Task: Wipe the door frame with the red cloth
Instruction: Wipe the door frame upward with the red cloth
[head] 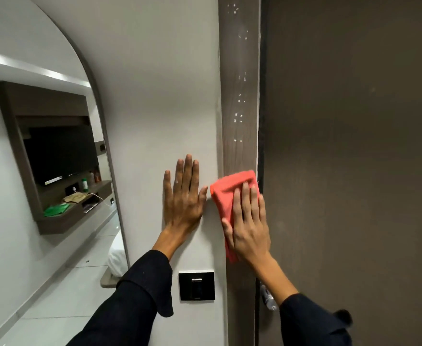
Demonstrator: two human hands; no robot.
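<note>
Head view of a door-frame wiping task. The right hand lies flat, fingers extended and close together, pressing the red cloth against the door frame; it pins the cloth under the palm rather than gripping it. The cloth is a coral-red, soft-looking fabric, folded into a rough pad; its upper edge shows above the fingertips, its left corner projects past the frame onto the wall, and a narrow strip hangs below the heel of the hand. The frame is a vertical band of grey-brown wood-grain finish, running from top to bottom of the view; small pale specks are scattered in clusters along its face above the cloth. To its right, across a dark gap, stands the brown door. The left hand is open, palm flat on the pale wall just beside the frame, its thumb nearly touching the cloth's left corner. Both forearms wear dark sleeves. Below the left hand a black square wall switch is set into the wall. At far left an arched mirror reflects a wall-mounted television and a shelf bearing small items
</note>
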